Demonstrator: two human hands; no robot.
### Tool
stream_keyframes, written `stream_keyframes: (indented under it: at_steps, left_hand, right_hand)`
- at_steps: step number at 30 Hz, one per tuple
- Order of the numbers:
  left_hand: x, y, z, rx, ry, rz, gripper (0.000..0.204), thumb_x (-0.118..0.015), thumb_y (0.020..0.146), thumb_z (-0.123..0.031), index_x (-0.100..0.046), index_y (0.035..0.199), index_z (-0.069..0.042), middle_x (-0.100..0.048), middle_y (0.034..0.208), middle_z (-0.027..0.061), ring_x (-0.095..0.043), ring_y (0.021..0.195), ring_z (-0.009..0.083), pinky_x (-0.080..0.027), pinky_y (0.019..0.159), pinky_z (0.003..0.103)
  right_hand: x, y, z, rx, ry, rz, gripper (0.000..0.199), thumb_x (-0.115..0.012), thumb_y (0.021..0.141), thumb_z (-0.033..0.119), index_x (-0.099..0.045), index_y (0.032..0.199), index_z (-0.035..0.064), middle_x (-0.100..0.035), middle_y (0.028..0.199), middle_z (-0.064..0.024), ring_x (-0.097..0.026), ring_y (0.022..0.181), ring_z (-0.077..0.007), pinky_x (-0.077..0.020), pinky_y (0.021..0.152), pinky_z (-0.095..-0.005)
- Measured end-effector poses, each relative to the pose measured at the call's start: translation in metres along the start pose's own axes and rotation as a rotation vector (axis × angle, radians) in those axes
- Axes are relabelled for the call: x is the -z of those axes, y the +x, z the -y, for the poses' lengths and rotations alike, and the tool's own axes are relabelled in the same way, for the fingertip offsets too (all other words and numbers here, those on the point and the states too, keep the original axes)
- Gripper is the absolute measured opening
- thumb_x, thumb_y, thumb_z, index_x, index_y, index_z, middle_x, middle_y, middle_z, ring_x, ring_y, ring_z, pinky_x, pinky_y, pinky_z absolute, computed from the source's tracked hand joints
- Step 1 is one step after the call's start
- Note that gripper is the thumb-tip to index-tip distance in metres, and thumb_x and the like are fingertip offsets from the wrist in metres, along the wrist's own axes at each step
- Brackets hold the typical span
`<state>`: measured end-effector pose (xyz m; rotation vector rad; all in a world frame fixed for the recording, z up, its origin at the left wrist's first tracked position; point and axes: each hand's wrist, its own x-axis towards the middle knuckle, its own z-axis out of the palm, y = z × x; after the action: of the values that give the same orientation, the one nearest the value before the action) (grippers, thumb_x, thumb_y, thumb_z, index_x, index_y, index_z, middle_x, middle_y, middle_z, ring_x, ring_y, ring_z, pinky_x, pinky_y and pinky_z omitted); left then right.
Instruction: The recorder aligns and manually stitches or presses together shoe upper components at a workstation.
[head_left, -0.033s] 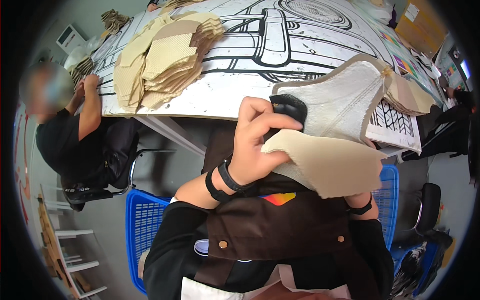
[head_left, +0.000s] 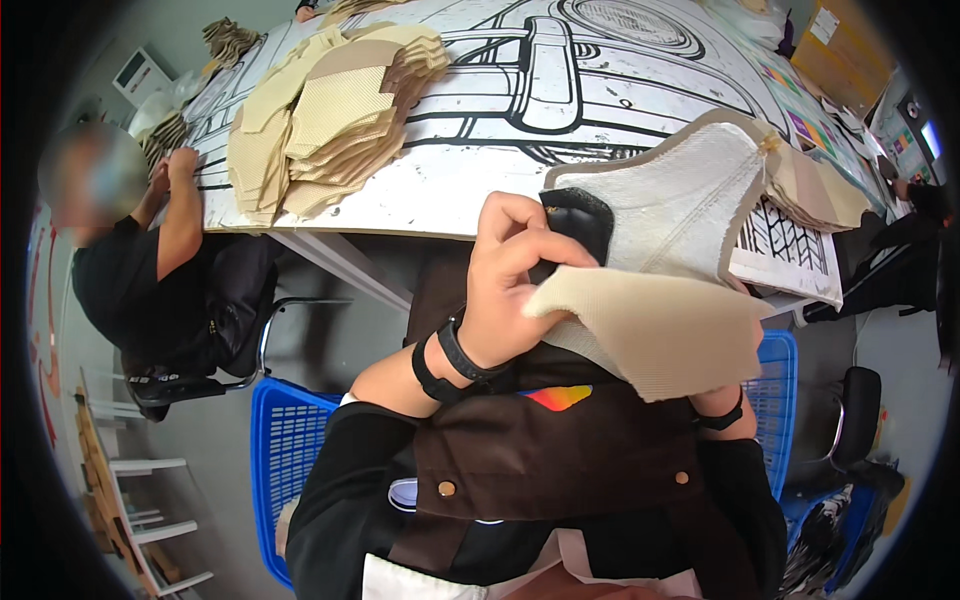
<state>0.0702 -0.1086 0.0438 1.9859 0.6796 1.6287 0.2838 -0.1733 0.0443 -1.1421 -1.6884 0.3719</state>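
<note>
My left hand (head_left: 510, 290) pinches the left corner of a beige mesh fabric piece (head_left: 680, 335) between thumb and fingers. The piece is held up in front of my brown apron, its near edge curving down. Behind its right side is my right hand (head_left: 718, 402); the fingers are mostly hidden, and only the wrist area shows below. Just beyond the fabric lies a larger white-lined piece (head_left: 675, 190) with a taupe border, at the table's edge. A black glossy pad (head_left: 580, 222) sits by my left fingers, partly covered by them.
Stacked beige fabric pieces (head_left: 335, 130) lie on the table (head_left: 470, 170) at the left. More beige pieces (head_left: 820, 190) are at the right. Blue plastic baskets (head_left: 285, 450) flank me. At far left, another person (head_left: 130, 280) sits at the table.
The beige fabric piece has tilted slightly, its near edge a little lower. My left fingers have shifted slightly; the surroundings look the same.
</note>
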Motion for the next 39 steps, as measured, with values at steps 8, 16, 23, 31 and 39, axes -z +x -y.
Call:
stream_keyframes:
  at_steps: [8, 16, 23, 31, 39]
  left_hand:
    - [-0.004, 0.003, -0.012, -0.181, -0.023, -0.024, 0.014, -0.077, 0.065, -0.008, -0.065, 0.072, -0.006, -0.043, 0.096, 0.0065, -0.044, 0.084, 0.0196, -0.039, 0.071, 0.029]
    - [-0.001, -0.004, -0.012, 0.055, -0.175, -0.069, 0.017, -0.075, 0.069, -0.005, -0.062, 0.080, -0.002, -0.061, 0.086, 0.0115, -0.060, 0.074, 0.0171, -0.046, 0.064, 0.024]
    - [-0.003, 0.001, -0.023, -0.026, -0.060, 0.008, 0.023, -0.078, 0.065, -0.006, -0.056, 0.073, -0.002, -0.064, 0.084, 0.0153, -0.061, 0.067, 0.0179, -0.047, 0.057, 0.024]
    - [-0.007, -0.004, -0.007, -0.279, -0.211, 0.046, 0.024, -0.067, 0.077, -0.004, -0.048, 0.091, -0.002, -0.053, 0.104, 0.0169, -0.063, 0.074, 0.0229, -0.053, 0.062, 0.029]
    - [-0.001, -0.003, -0.012, -0.262, -0.301, 0.066, 0.019, -0.070, 0.071, -0.001, -0.056, 0.083, -0.001, -0.059, 0.101, 0.0212, -0.063, 0.082, 0.0259, -0.052, 0.068, 0.030]
  right_hand:
    - [-0.020, -0.003, -0.030, -0.032, 0.353, -0.303, 0.015, -0.050, 0.088, 0.010, -0.055, 0.093, -0.0027, -0.061, 0.080, -0.0074, -0.059, 0.070, -0.0131, -0.0471, 0.064, -0.0242]
    - [-0.007, -0.005, -0.017, 0.002, 0.513, -0.087, 0.030, -0.056, 0.086, 0.014, -0.051, 0.108, -0.0050, -0.060, 0.100, -0.0120, -0.057, 0.092, -0.0196, -0.0450, 0.083, -0.0310]
    - [0.006, -0.008, -0.015, -0.171, 0.266, 0.150, 0.050, -0.060, 0.085, 0.027, -0.043, 0.120, -0.0047, -0.057, 0.111, -0.0115, -0.053, 0.104, -0.0217, -0.0401, 0.091, -0.0363]
    - [-0.013, 0.006, 0.016, -0.085, 1.574, 0.279, 0.042, -0.033, 0.095, 0.030, -0.053, 0.117, -0.0008, -0.055, 0.115, -0.0213, -0.051, 0.110, -0.0347, -0.0396, 0.096, -0.0433]
    - [-0.006, 0.002, -0.007, 0.085, 1.194, 0.370, 0.053, -0.064, 0.083, 0.018, -0.041, 0.130, 0.0279, -0.055, 0.119, -0.0009, -0.050, 0.100, -0.0272, -0.0440, 0.085, -0.0415]
